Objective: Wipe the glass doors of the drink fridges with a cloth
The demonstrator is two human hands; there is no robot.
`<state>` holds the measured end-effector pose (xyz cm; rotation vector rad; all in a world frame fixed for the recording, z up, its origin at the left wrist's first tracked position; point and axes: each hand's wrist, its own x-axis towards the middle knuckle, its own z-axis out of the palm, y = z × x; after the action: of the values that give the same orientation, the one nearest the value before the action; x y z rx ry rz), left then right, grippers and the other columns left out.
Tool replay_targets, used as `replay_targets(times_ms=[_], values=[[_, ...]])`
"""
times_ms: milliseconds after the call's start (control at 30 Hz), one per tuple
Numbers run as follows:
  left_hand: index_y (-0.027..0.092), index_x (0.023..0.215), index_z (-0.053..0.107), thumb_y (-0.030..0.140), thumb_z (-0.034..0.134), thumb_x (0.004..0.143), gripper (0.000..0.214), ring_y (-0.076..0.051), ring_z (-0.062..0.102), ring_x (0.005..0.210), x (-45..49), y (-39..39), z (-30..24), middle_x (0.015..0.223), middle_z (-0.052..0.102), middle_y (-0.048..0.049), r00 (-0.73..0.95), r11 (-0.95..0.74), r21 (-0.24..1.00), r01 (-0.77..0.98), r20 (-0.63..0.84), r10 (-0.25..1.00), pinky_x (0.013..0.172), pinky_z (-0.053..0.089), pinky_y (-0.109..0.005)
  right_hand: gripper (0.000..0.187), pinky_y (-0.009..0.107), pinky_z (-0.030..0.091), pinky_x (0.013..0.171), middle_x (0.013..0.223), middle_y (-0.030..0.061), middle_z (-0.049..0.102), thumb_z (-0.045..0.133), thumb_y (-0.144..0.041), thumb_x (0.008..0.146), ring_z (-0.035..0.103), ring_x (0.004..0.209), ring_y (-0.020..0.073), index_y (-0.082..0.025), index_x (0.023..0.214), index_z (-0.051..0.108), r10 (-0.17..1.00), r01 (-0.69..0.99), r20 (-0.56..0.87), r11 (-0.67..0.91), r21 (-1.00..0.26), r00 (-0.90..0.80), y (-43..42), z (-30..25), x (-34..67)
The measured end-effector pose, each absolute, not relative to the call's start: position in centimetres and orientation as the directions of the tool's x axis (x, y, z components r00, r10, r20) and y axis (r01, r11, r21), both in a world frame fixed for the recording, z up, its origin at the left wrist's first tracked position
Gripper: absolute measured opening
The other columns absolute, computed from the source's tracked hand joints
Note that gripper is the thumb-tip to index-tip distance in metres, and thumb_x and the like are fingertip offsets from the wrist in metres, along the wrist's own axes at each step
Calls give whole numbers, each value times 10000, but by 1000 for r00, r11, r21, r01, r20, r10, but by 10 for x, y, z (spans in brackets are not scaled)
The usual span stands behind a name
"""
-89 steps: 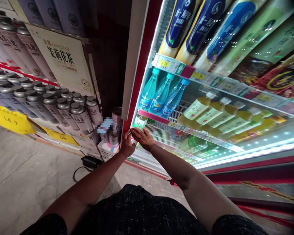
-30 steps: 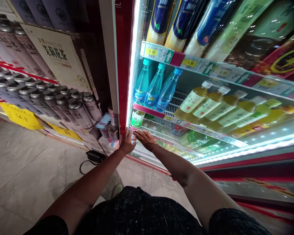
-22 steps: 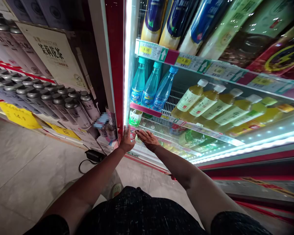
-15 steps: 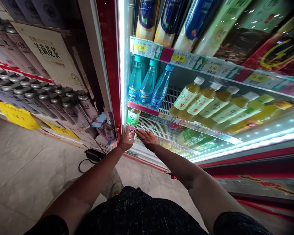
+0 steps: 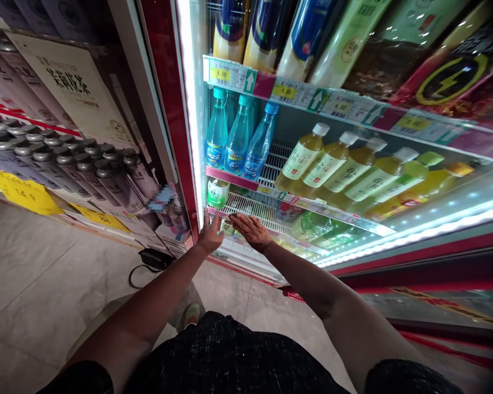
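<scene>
Both my arms reach down to the front rail of a low wire shelf (image 5: 257,210) in an open drinks cooler. My left hand (image 5: 210,234) lies with fingers stretched out against the rail's left end, by the red cooler frame (image 5: 164,93). My right hand (image 5: 250,230) rests flat, fingers spread, on the same rail just to the right. Between the two hands shows a small green-labelled item (image 5: 227,226) that I cannot make out. A green-labelled bottle (image 5: 217,192) stands on the wire shelf just above my left hand.
Blue water bottles (image 5: 238,137) and yellow tea bottles (image 5: 337,169) fill the shelf above, with price tags (image 5: 230,74) on the rail. Left of the cooler stand rows of grey cans (image 5: 66,164), a yellow sign (image 5: 22,191) and a black adapter (image 5: 153,258) on the tiled floor.
My view has swung so the cooler frame sits further left. Both hands stay at the shelf rail; the left fingers have straightened out.
</scene>
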<state>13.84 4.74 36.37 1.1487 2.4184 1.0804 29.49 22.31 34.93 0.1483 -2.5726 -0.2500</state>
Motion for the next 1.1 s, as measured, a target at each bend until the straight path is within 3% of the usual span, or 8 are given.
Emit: replay_targets(times_ms=[133,267,400,500,633,800,967,1100], values=[[130,1639,217,195,688,774,986,-392,104,1604,145,52,363,1738,-59,-240,-645,406,724,558,70,761,1271,317,-472,683,329,407,1254,1557,-40,533,408,-105,1061,565,1420,140,-319,1660,160,-126,-54,469,985,165,-874,227,345,313],[178,1639,222,200,705,777,988,-371,24,1608,152,57,360,1748,-52,-209,-643,404,727,555,67,763,1271,315,-483,680,314,398,1264,1557,-33,532,420,-116,1061,567,1418,138,-305,1661,162,-122,-62,456,988,144,-881,230,343,323],[217,1641,222,195,710,782,988,-377,154,1596,163,61,357,1750,-65,-193,-647,416,730,542,46,761,1226,396,-472,695,364,330,1312,1568,-13,516,446,-135,1058,519,1462,156,-299,1664,146,-107,-65,472,992,105,-875,240,347,337],[209,1645,211,190,712,784,997,-386,206,1581,169,65,356,1744,-88,-204,-654,432,728,532,28,756,1217,408,-462,667,348,353,1295,1548,-23,531,435,-136,1063,580,1407,158,-313,1658,193,-106,-55,470,991,121,-876,246,345,352],[172,1647,186,180,711,784,1010,-374,154,1589,173,69,357,1735,-98,-229,-662,446,725,524,18,749,1244,365,-449,655,313,391,1262,1533,-31,547,424,-120,1063,621,1361,140,-317,1653,218,-121,-65,457,988,137,-881,249,341,366],[179,1650,168,176,704,791,1013,-365,131,1595,180,73,359,1736,-92,-232,-667,457,731,506,-4,745,1240,368,-460,638,374,364,1280,1545,-21,541,451,-132,1057,562,1427,168,-316,1640,269,-87,-37,496,993,109,-864,255,346,380],[176,1654,145,151,706,786,1033,-349,34,1601,189,77,365,1730,-122,-237,-670,472,739,480,-39,741,1267,319,-456,595,379,342,1280,1500,-29,596,455,-103,1048,610,1376,170,-330,1595,395,-117,-27,548,985,170,-828,259,349,392],[192,1658,117,138,699,793,1044,-342,44,1600,193,78,371,1724,-129,-247,-665,485,743,461,-72,743,1264,315,-464,641,362,307,1293,1521,-23,576,458,-117,1053,573,1413,153,-339,1630,292,-102,-32,527,990,140,-844,262,356,398]])
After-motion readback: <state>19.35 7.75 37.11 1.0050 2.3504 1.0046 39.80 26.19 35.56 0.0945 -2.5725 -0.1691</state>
